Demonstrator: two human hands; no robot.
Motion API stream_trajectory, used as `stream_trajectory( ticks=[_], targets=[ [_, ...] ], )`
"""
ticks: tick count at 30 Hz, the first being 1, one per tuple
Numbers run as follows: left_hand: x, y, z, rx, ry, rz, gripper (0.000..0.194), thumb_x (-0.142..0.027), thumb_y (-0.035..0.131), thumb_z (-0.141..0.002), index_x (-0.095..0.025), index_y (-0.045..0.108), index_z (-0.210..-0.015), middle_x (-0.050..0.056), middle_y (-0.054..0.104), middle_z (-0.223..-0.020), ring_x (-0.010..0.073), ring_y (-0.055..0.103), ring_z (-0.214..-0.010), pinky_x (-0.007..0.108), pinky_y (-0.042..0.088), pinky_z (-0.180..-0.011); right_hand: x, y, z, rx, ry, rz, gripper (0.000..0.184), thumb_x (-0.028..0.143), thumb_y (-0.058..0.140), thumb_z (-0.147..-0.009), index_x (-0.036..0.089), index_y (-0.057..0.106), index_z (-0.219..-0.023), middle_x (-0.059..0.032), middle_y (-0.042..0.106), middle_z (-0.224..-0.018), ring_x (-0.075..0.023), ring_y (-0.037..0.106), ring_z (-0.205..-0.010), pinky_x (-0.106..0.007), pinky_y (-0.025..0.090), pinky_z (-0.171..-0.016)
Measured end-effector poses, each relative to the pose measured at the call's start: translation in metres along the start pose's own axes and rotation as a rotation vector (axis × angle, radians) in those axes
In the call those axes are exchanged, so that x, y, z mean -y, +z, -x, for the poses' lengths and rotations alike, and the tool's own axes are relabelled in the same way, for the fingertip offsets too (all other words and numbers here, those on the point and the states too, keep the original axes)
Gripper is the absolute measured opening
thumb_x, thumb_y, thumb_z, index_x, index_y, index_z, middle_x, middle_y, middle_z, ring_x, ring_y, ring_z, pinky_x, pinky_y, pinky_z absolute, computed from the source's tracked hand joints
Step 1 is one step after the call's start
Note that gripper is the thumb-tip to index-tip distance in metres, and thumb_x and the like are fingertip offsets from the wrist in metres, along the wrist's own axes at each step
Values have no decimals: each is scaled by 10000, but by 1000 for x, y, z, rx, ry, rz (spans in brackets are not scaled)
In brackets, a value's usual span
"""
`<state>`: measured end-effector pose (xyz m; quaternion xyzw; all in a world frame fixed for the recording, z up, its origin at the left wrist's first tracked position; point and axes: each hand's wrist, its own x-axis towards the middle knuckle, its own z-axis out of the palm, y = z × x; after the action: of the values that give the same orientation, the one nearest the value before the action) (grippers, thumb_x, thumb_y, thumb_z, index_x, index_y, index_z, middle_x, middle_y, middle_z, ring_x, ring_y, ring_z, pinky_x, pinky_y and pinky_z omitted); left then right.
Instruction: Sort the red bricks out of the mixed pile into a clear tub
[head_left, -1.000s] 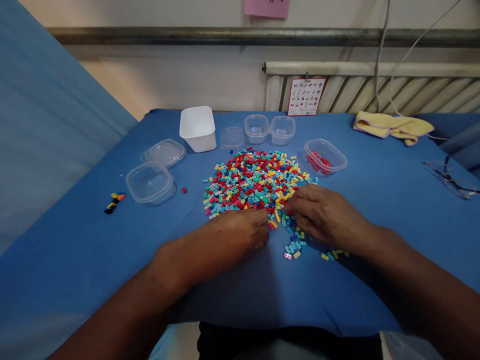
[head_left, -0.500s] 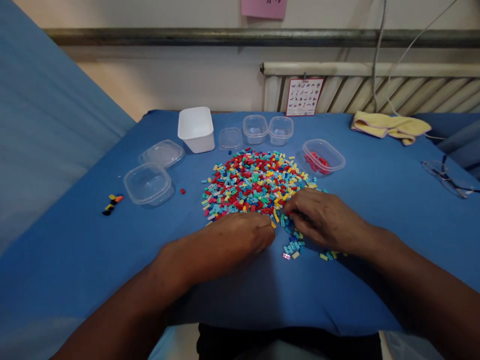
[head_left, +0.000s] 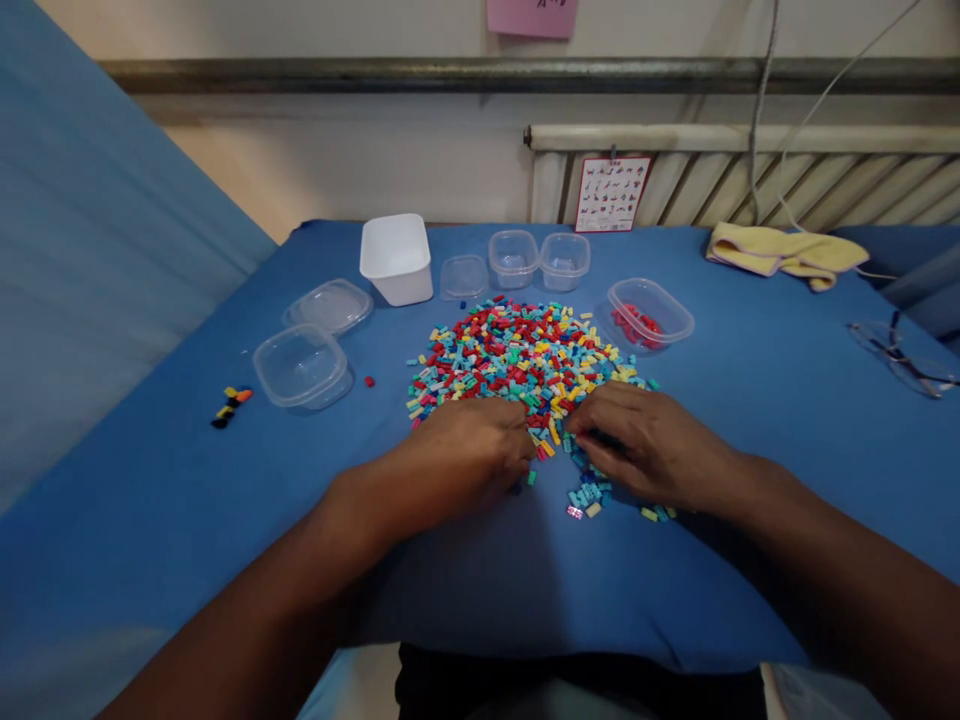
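Note:
A heap of small red, yellow, blue and green bricks (head_left: 517,355) lies on the blue tablecloth (head_left: 750,420). My left hand (head_left: 465,450) rests knuckles up at the heap's near edge, its fingers curled down into the bricks. My right hand (head_left: 645,440) sits just to the right, with bent fingers pressed on a small side group of mostly blue bricks (head_left: 589,495). Whatever either hand pinches is hidden under the fingers. A clear tub with red bricks (head_left: 651,312) stands beyond my right hand.
A white tub (head_left: 396,257), two small clear tubs (head_left: 514,258), a small lid (head_left: 463,277), a larger lid (head_left: 330,305) and a clear tub (head_left: 301,365) ring the heap. One red brick (head_left: 368,381) and a dark cluster (head_left: 229,405) lie left. Yellow cloth (head_left: 784,252) and glasses (head_left: 900,360) lie right.
My left hand has slid forward a little into the heap's near edge. My right hand has shifted only slightly over the blue bricks.

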<state>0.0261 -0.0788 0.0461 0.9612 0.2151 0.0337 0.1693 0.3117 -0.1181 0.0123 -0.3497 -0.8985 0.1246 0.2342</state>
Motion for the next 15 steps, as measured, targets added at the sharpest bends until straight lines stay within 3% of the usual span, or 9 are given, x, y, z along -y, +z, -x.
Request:
stream_trajectory(
  ticks=[3,9,15],
  targets=[
    [-3,4,0,18,17,-87,211,-159,621,-1022,-193,703,-830,56,657,-873,206,618,-825,360,427,-692,2,2,-1,-10,-10,-11,78,180,595,-1087,219,654,-1121,-62,740,-995,-210,682,-907,-364,546,-829],
    [-11,8,1,-6,154,-107,157,-138,617,-1003,-200,697,-883,63,698,-898,224,638,-859,373,482,-748,3,5,-1,3,-61,-10,147,199,578,-1114,216,683,-1216,-81,763,-1042,-230,698,-973,-386,565,-852],
    [-17,8,1,22,103,-98,132,-170,614,-1001,-195,714,-919,72,698,-917,231,647,-856,383,508,-763,2,4,0,50,-47,-26,107,202,583,-1111,201,687,-1140,-81,752,-1033,-227,687,-965,-384,564,-846]
  ],
)
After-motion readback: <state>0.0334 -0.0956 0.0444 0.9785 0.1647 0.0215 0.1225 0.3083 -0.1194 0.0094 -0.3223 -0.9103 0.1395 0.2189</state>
